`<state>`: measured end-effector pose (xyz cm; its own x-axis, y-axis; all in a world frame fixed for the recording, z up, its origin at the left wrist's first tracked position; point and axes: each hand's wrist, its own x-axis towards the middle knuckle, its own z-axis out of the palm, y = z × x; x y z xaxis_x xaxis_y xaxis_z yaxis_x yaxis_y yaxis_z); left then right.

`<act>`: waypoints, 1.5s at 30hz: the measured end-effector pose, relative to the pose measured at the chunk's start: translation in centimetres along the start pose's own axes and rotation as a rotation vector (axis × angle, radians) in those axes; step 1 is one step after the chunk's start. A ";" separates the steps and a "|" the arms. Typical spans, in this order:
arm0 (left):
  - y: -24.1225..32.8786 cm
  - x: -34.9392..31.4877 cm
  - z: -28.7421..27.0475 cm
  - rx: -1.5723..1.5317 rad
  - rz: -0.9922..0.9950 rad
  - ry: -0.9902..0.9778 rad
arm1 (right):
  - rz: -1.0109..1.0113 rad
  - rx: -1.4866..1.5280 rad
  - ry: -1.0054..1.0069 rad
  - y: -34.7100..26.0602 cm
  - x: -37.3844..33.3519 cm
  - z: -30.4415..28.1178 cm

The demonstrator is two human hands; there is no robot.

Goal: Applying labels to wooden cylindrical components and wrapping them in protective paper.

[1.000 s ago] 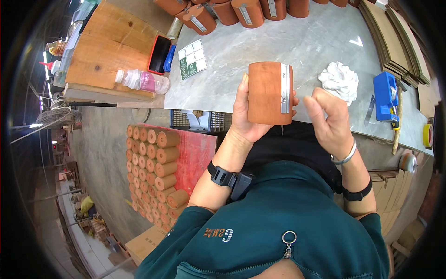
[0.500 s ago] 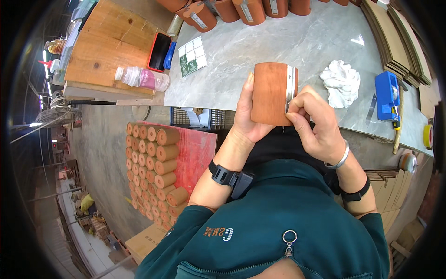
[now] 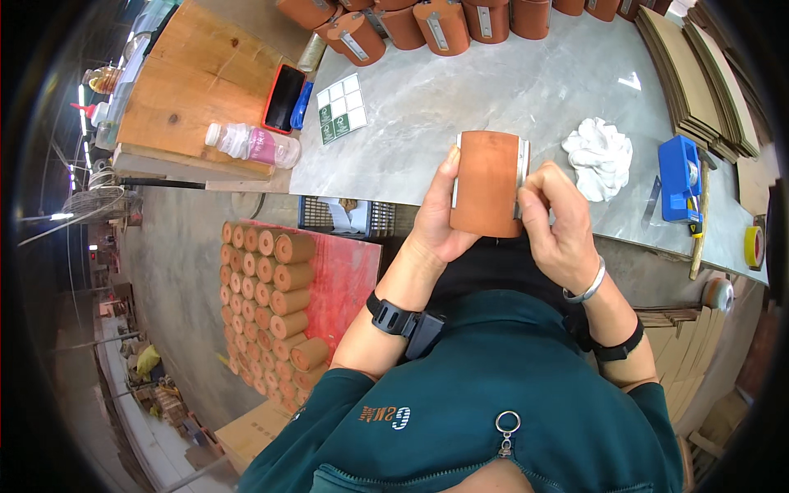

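My left hand [image 3: 439, 215] grips a reddish-brown cylinder [image 3: 487, 185] from its left side, holding it upright in front of the table's near edge. A narrow silvery metal strip [image 3: 523, 168] runs down the cylinder's right edge, and part of another pale strip [image 3: 457, 174] shows on its left edge. My right hand [image 3: 560, 218] is closed, its thumb and curled forefinger at the lower part of the right strip. Whatever sits between those fingertips is hidden.
Similar cylinders with metal strips [image 3: 356, 39] line the table's back. A sticker sheet [image 3: 342, 108], phone [image 3: 284, 97] and plastic bottle [image 3: 253, 145] lie left. White cloth [image 3: 598, 158], a blue tape dispenser [image 3: 679, 178] and cardboard sheets [image 3: 682, 74] lie right. More cylinders [image 3: 289, 275] stand on a red board.
The cylinder has turned, carrying the right strip toward its edge and bringing the left strip into sight. It sits slightly lower in the picture. My right fingers have slid up along its side.
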<state>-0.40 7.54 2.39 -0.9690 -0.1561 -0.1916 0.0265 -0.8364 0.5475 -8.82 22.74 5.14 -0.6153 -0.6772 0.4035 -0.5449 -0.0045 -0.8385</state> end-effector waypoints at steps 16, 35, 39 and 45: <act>2.1 -0.9 1.2 0.320 0.133 0.101 | 0.280 0.184 0.014 1.8 0.6 0.9; 1.5 0.3 -0.5 0.436 0.277 0.036 | 0.185 0.050 -0.047 3.5 2.0 2.1; 4.1 0.7 -3.7 1.006 0.462 0.068 | 0.188 -0.060 -0.089 4.6 1.9 2.7; 11.2 4.6 -12.3 2.137 0.604 0.687 | 0.147 -0.181 0.096 10.9 2.2 0.5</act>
<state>-1.49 -9.06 -2.38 -0.7450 -0.5586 0.3647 -0.4706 0.8275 0.3063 -15.84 20.84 -3.29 -0.7421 -0.5881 0.3216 -0.5332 0.2271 -0.8149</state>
